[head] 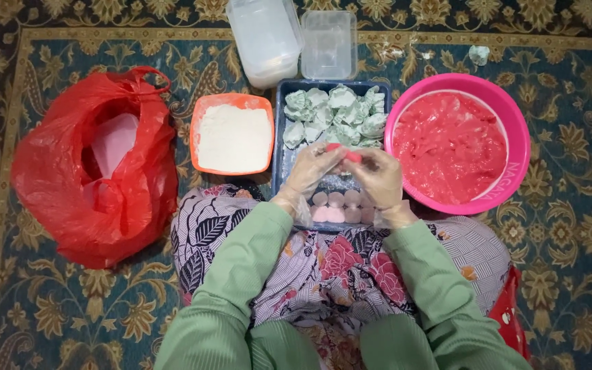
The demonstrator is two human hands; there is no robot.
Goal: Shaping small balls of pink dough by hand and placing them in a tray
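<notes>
hands [346,170] pinch pink dough [346,153] | tray [284,147] part-hidden | grip unclear

A small pink dough piece [345,153] is pinched between the gloved left hand [312,169] and right hand [380,176] above a blue tray [281,155]. Pale green lumps [336,113] and pink balls [338,206] are held in the tray, which is flanked by an orange flour dish [233,102] and a pink basin [514,126].

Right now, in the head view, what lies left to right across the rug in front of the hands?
Red plastic bag → orange tub of white flour → blue tray of pale green lumps → pink basin of red dough.
</notes>
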